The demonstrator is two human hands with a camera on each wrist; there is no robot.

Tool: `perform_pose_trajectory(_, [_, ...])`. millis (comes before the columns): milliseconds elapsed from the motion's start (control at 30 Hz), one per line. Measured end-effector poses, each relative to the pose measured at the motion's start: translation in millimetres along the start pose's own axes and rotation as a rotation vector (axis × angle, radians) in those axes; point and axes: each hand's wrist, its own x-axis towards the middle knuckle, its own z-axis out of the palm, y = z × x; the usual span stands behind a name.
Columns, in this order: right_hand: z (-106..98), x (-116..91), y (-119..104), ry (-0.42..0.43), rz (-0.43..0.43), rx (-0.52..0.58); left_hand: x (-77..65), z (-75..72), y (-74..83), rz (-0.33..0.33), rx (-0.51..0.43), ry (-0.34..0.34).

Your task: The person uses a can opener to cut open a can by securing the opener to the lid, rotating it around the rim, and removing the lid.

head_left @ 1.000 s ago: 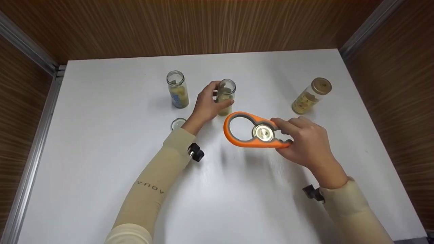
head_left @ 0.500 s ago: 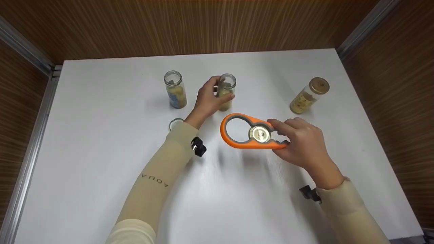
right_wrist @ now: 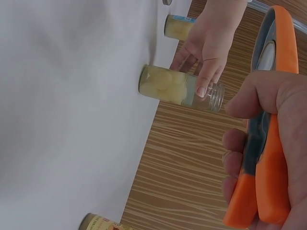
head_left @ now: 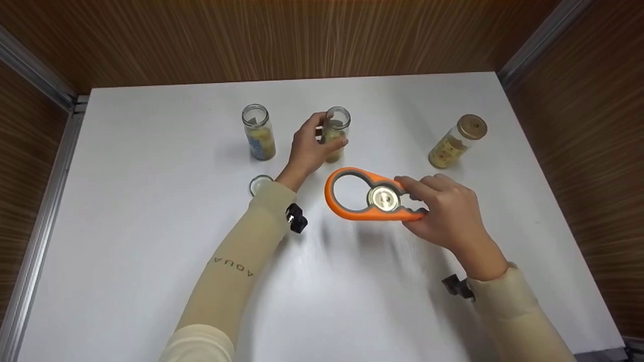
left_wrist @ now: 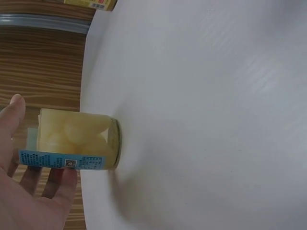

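Observation:
My left hand (head_left: 310, 147) holds an open glass jar (head_left: 335, 134), thumb on the near side and fingers behind. The jar stands upright at the back middle of the white table; pale round pieces (left_wrist: 79, 134) and a blue label strip (left_wrist: 62, 159) show in the left wrist view. My right hand (head_left: 448, 210) grips an orange and grey jar opener (head_left: 339, 208) by its handle ends, above the table. A gold metal lid (head_left: 384, 199) sits in the opener's smaller ring, while the large ring holds nothing. Some right-hand fingers (right_wrist: 233, 140) show curled against the opener's handle.
Left of my left hand stands another open jar (head_left: 259, 133) with a blue label. A loose lid (head_left: 260, 185) lies beside my left wrist. At the right, a jar with a gold lid (head_left: 472, 126) stands on the table (head_left: 151, 201). Wood-grain panels (head_left: 302, 40) enclose the table.
My left hand has moved the jar slightly back, away from me, mostly in the first half second. My right hand still holds the opener with the lid, almost unmoved.

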Motion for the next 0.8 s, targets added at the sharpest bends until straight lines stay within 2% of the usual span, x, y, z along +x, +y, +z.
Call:
perform_pose_trajectory(233, [0, 0, 1, 0.005, 0.004, 0.0, -3.0, -0.6, -1.9, 0.013, -0.027, -0.003])
perform_pose_trajectory(567, [1, 1, 5, -0.016, -0.007, -0.043, -5.7, -2.7, -5.9, -0.011, -0.024, -0.009])
perform_pose_trajectory(700, [1, 1, 5, -0.019, -0.004, -0.033, -13.2, -1.2, -6.2, -0.024, -0.002, -0.022])
perform_pose_trajectory(800, [2, 2, 4, -0.005, -0.006, -0.018, -23.0, 1.3, -7.7, -0.021, -0.021, -0.003])
